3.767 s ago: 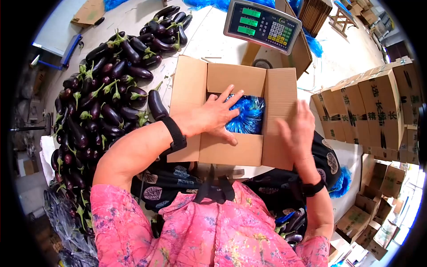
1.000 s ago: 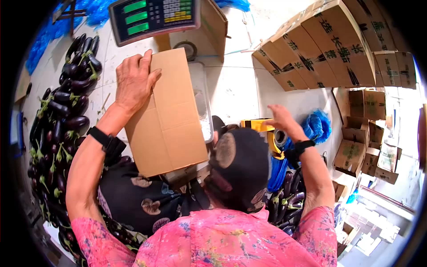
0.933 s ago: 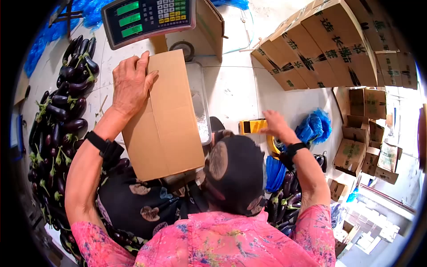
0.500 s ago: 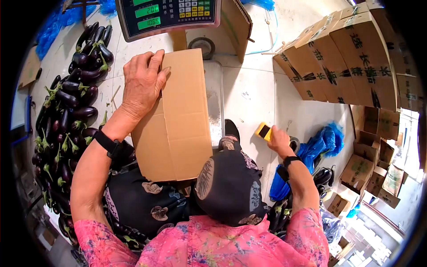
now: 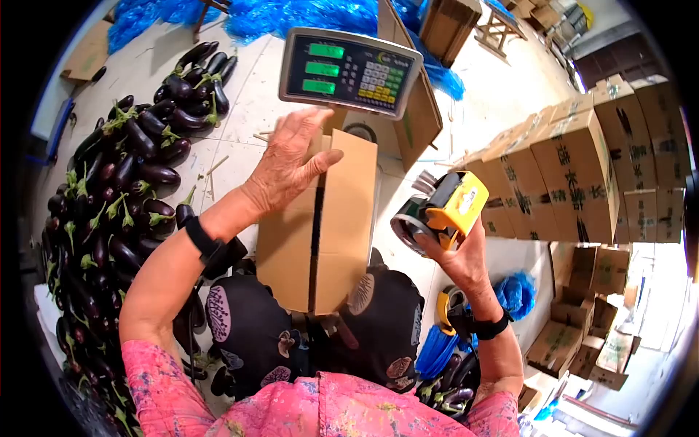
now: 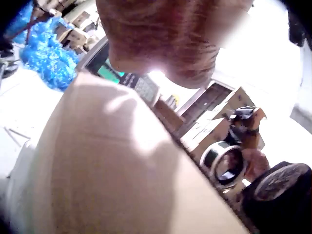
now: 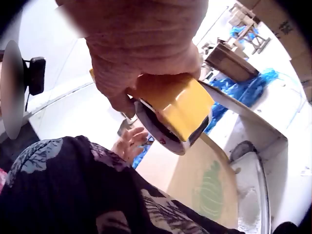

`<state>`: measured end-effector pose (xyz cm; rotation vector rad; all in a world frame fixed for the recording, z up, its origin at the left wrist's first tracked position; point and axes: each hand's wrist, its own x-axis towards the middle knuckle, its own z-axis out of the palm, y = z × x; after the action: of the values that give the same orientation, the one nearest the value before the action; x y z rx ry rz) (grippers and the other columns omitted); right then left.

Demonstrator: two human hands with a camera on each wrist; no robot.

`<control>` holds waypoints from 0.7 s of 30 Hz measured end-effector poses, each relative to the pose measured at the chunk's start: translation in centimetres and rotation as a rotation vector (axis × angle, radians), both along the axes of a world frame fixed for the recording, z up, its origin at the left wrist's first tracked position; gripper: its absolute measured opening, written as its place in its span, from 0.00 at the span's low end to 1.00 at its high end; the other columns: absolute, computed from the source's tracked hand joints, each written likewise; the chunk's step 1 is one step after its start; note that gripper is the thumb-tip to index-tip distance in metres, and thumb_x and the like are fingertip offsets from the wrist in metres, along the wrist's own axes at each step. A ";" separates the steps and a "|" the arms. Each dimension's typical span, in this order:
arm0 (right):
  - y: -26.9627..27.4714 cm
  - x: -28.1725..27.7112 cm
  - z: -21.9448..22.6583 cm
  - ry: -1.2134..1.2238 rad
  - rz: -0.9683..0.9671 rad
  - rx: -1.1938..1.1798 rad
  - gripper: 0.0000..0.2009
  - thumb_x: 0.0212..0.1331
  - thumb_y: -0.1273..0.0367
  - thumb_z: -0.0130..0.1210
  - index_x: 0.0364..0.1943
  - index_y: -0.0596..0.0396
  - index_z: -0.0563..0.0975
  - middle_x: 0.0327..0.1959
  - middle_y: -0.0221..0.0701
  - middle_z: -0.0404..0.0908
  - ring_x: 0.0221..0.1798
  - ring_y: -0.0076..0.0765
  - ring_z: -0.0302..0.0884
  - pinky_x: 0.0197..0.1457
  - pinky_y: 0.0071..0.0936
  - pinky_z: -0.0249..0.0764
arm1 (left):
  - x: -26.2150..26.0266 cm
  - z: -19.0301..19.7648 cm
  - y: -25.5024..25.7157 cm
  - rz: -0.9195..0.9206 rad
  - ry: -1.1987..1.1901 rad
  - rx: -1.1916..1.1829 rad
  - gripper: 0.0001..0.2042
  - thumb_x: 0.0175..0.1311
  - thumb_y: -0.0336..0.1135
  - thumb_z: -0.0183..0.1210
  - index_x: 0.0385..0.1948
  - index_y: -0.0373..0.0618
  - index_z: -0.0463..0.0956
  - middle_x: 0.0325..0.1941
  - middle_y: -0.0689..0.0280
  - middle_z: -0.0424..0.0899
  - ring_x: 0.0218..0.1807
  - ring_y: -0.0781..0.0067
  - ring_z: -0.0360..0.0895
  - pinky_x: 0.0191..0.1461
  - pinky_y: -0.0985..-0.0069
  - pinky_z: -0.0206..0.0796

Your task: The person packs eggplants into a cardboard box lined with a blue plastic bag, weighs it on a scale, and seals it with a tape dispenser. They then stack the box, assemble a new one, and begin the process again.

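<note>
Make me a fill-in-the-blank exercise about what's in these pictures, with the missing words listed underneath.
1. The right hand grips a tape dispenser whose casing is mostly ____.
2. The big pile to the person's left of the carton is made up of ____.
3. The lit screens on the scale glow ____.
4. The person's patterned shirt is mainly ____.

Missing words: yellow; eggplants; green; pink.

From the head feed I make out a long heap of eggplants [image 5: 122, 253] on the pale tiled floor [image 5: 246, 116] at left, and a scale indicator [image 5: 349, 73] with three lit green displays. Crumpled blue plastic sheeting [image 5: 302, 18] lies beyond it; a wooden trestle [image 5: 501, 38] stands farther right. Nearer, I see stacked printed cartons [image 5: 575, 175] and bunched blue plastic [image 5: 515, 295].
</note>
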<state>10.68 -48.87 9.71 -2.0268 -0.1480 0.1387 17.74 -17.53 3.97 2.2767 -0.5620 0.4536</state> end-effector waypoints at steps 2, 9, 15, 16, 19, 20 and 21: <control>2.1 0.7 1.4 -0.013 0.077 0.006 0.37 0.48 0.71 0.73 0.62 0.62 0.63 0.47 0.38 0.85 0.48 0.31 0.85 0.52 0.30 0.80 | -1.4 4.4 0.5 -0.145 0.413 -0.332 0.37 0.69 0.65 0.51 0.67 0.41 0.64 0.60 0.57 0.75 0.63 0.59 0.71 0.69 0.62 0.59; 6.0 2.4 1.6 -0.223 0.232 -0.139 0.32 0.50 0.69 0.73 0.59 0.62 0.68 0.47 0.35 0.85 0.49 0.30 0.83 0.53 0.28 0.78 | -3.5 9.6 1.4 -0.382 0.949 -0.620 0.36 0.69 0.69 0.47 0.62 0.43 0.69 0.50 0.66 0.82 0.55 0.76 0.77 0.55 0.75 0.69; 8.5 2.5 2.5 -0.286 0.300 -0.243 0.34 0.40 0.72 0.70 0.56 0.58 0.69 0.41 0.42 0.82 0.43 0.46 0.84 0.48 0.33 0.78 | -4.7 9.0 1.0 -0.305 0.900 -0.760 0.15 0.76 0.46 0.53 0.43 0.42 0.79 0.34 0.73 0.81 0.34 0.87 0.76 0.38 0.85 0.68; 8.8 2.5 2.6 -0.259 0.304 -0.244 0.34 0.39 0.72 0.70 0.56 0.58 0.69 0.41 0.42 0.82 0.44 0.46 0.84 0.49 0.33 0.78 | -4.8 8.6 1.2 -0.271 0.915 -0.907 0.12 0.76 0.39 0.53 0.38 0.40 0.79 0.27 0.75 0.76 0.29 0.89 0.71 0.34 0.88 0.66; 9.7 2.6 2.7 -0.273 0.353 -0.272 0.32 0.40 0.72 0.68 0.55 0.58 0.69 0.41 0.44 0.81 0.43 0.52 0.82 0.47 0.37 0.78 | -5.2 8.4 2.3 -0.199 0.742 -0.703 0.12 0.76 0.37 0.53 0.35 0.39 0.78 0.25 0.76 0.73 0.28 0.91 0.68 0.33 0.88 0.65; 9.9 2.7 2.7 -0.298 0.385 -0.301 0.32 0.40 0.72 0.68 0.55 0.58 0.69 0.40 0.45 0.80 0.43 0.54 0.81 0.46 0.38 0.77 | -5.3 8.4 2.7 -0.144 0.681 -0.646 0.12 0.75 0.36 0.53 0.35 0.38 0.79 0.25 0.75 0.73 0.28 0.91 0.68 0.32 0.87 0.65; 10.2 2.8 2.8 -0.320 0.420 -0.329 0.31 0.41 0.72 0.68 0.55 0.58 0.69 0.40 0.46 0.80 0.42 0.56 0.80 0.46 0.39 0.77 | -5.4 7.7 3.1 -0.108 0.637 -0.632 0.12 0.75 0.36 0.53 0.35 0.38 0.79 0.24 0.75 0.73 0.28 0.91 0.67 0.32 0.86 0.64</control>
<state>13.51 -38.70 12.53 -2.3094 -0.7989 0.1044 12.29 -14.40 11.65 1.6355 -0.1712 -0.1487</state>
